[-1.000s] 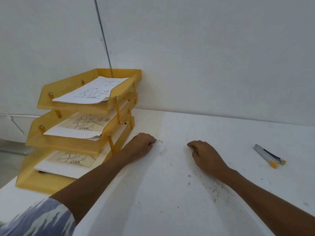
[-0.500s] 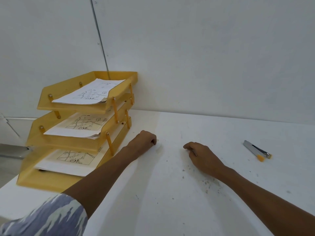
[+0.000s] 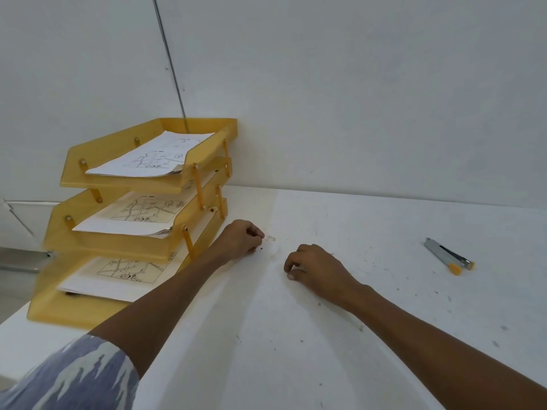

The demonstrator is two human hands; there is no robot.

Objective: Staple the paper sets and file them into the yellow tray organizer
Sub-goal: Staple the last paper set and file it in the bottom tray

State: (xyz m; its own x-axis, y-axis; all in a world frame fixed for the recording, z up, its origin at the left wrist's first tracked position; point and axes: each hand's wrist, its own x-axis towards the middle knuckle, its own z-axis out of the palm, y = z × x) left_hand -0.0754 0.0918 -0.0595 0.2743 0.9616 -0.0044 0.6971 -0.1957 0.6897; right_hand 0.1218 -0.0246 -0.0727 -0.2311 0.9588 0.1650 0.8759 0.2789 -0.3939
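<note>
Stapler (image 3: 448,256) on table, far from grips

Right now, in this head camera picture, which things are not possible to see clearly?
- Left hand: curled shut on the table; whether it holds anything is hidden by its own fingers.
- Bottom tray of the yellow tray organizer: the left forearm covers its near right corner.
- Drawings on the papers: too small to read.
- Staples in the paper sets: none can be made out, too small.
- Stapler: small, details unclear.
</note>
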